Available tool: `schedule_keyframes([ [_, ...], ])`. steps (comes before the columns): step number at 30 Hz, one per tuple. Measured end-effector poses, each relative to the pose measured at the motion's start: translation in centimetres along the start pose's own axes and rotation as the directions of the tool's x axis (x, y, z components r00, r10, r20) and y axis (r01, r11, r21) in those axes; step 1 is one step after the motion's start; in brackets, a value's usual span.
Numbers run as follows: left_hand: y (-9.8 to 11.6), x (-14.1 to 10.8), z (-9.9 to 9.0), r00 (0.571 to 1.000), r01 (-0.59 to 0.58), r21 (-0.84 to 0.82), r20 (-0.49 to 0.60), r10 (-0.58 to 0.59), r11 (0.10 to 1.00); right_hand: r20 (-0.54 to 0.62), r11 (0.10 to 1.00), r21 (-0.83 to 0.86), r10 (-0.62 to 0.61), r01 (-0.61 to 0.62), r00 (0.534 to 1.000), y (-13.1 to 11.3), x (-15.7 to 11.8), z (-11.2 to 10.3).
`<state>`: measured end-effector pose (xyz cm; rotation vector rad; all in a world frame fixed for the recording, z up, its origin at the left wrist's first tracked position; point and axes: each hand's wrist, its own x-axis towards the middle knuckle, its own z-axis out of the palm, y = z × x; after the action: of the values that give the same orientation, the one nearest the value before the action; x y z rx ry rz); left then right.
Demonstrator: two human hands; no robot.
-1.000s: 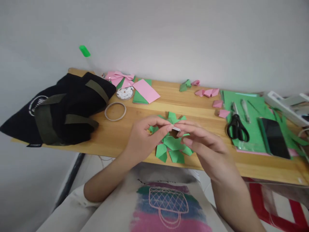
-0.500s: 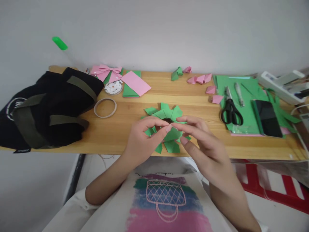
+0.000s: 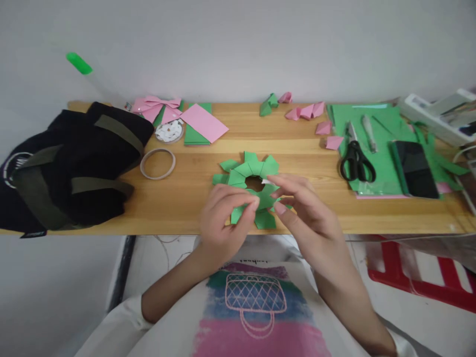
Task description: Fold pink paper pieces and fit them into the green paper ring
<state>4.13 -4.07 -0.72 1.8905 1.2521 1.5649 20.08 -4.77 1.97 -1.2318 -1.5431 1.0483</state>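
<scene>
A ring of folded green paper (image 3: 238, 171) with pointed tips lies on the table, its centre hole showing the wood. Over its near left side is my left hand (image 3: 228, 213), thumb and forefinger pinched together; whatever sits between them is too small to make out. My right hand (image 3: 310, 213) is above the ring's right side, thumb and fingers apart. A small white scrap (image 3: 266, 181) clings at its fingertips, perhaps a bit of tape or backing paper. Both hands cover parts of the ring.
Left are a dark bag (image 3: 74, 173), a tape roll (image 3: 158, 163) and pink paper (image 3: 205, 123). Folded pink pieces (image 3: 308, 111) lie at the back. Black scissors (image 3: 357, 161), a cutter (image 3: 369, 133) and a phone (image 3: 415, 168) rest on green sheets (image 3: 385, 171) at right.
My hands have drawn apart from touching fingertips. The white scrap now shows at my right fingertips, and more of the ring's hole is visible. The view has shifted slightly.
</scene>
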Motion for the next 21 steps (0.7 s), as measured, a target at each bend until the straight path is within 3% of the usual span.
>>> schedule_keyframes([
  [2,-0.03,0.08,0.12,0.989,0.147,-0.026,-0.004,-0.147,0.989,0.011,1.0,0.006,-0.009,0.009,1.0,-0.19,-0.07,-0.05],
  [4,0.07,0.31,0.17,0.977,0.213,-0.069,0.019,-0.212,0.975,0.018,0.999,-0.01,-0.039,0.039,0.999,-0.38,-0.12,0.0],
  [11,0.46,0.5,0.19,0.951,0.308,-0.115,0.046,-0.305,0.944,-0.018,0.996,-0.05,-0.07,0.069,0.997,-0.43,-0.22,0.09],
  [21,0.43,0.67,0.08,0.93,0.367,-0.151,0.025,-0.368,0.918,0.066,0.969,-0.171,-0.169,0.178,0.983,-0.6,-0.41,0.26],
])
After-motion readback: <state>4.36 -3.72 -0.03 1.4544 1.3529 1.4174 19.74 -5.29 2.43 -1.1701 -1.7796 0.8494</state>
